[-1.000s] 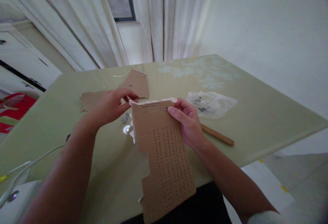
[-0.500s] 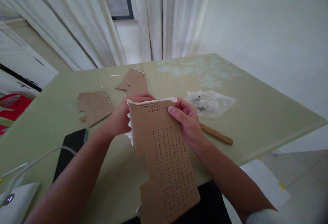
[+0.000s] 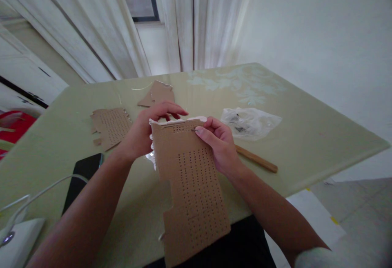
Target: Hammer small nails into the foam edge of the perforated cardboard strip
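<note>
A tall piece of brown cardboard [image 3: 190, 178] with rows of small punched holes and a torn white upper edge tilts up in front of me. My right hand [image 3: 222, 141] grips its upper right edge, thumb on the front and fingers behind. At that thumb's tip, a small thin dark piece [image 3: 193, 129] sits against the top rows of holes; its kind is too small to make out. My left hand [image 3: 145, 129] is at the upper left corner, behind the card, fingers stretched out above its top edge. The card hides part of this hand.
A perforated cardboard piece [image 3: 112, 127] and a torn cardboard scrap [image 3: 162, 93] lie on the table [image 3: 306, 137]. To the right are a crumpled clear plastic bag [image 3: 254, 123] and a wooden stick [image 3: 257, 159]. A black phone [image 3: 82, 178], white cable [image 3: 52, 187] and white device [image 3: 24, 239] are left.
My left hand has lifted and its fingers have come away from the card's top edge, stretching out. The card and my right hand have shifted slightly left. The small dark piece shows more at the thumb.
</note>
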Action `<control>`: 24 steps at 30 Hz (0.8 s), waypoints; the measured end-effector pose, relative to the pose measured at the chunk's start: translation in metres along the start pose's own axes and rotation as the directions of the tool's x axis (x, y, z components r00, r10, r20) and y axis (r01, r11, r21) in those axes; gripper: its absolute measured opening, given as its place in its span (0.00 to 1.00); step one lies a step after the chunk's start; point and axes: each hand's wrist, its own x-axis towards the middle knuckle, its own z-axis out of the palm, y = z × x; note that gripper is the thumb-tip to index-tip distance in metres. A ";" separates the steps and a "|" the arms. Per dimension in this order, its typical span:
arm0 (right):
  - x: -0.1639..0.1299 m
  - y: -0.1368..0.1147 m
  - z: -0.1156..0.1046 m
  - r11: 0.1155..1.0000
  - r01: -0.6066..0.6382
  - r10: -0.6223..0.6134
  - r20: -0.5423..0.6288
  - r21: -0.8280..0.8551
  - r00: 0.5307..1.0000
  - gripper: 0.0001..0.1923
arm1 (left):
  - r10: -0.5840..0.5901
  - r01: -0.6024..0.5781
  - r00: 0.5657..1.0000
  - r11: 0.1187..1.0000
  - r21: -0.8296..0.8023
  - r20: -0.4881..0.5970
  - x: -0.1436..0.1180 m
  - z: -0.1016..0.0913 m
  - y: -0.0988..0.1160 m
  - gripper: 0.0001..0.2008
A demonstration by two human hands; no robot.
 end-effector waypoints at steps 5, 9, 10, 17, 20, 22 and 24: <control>0.002 -0.001 0.002 1.000 -0.017 0.016 -0.042 -0.015 0.999 0.18 | 0.043 0.007 0.919 0.992 0.125 -0.392 -0.002 -0.022 0.005 0.06; 0.002 -0.001 0.001 0.995 0.024 -0.026 -0.023 -0.098 0.999 0.18 | 0.209 -0.162 0.974 0.916 0.367 -0.091 -0.003 -0.010 0.035 0.06; 0.003 0.000 0.001 0.993 0.035 -0.036 -0.011 -0.114 0.999 0.18 | 0.221 -0.190 0.975 0.887 0.420 -0.026 -0.003 -0.003 0.040 0.06; 0.006 0.002 -0.002 0.968 0.082 -0.079 0.022 -0.237 0.997 0.20 | 0.300 -0.258 0.953 0.877 0.405 -0.043 -0.007 0.026 0.058 0.03; 0.005 0.002 0.000 0.970 0.083 -0.082 0.014 -0.228 0.997 0.18 | 0.232 -0.188 0.970 0.902 0.388 -0.069 -0.008 0.009 0.064 0.03; 0.005 0.001 0.000 0.984 0.068 -0.071 -0.016 -0.167 0.997 0.17 | 0.124 -0.060 0.981 0.925 0.376 -0.148 -0.008 -0.011 0.056 0.02; 0.004 0.001 0.000 0.995 0.045 -0.049 -0.048 -0.085 0.998 0.16 | 0.018 0.089 0.964 0.917 0.388 -0.265 -0.009 -0.034 0.032 0.05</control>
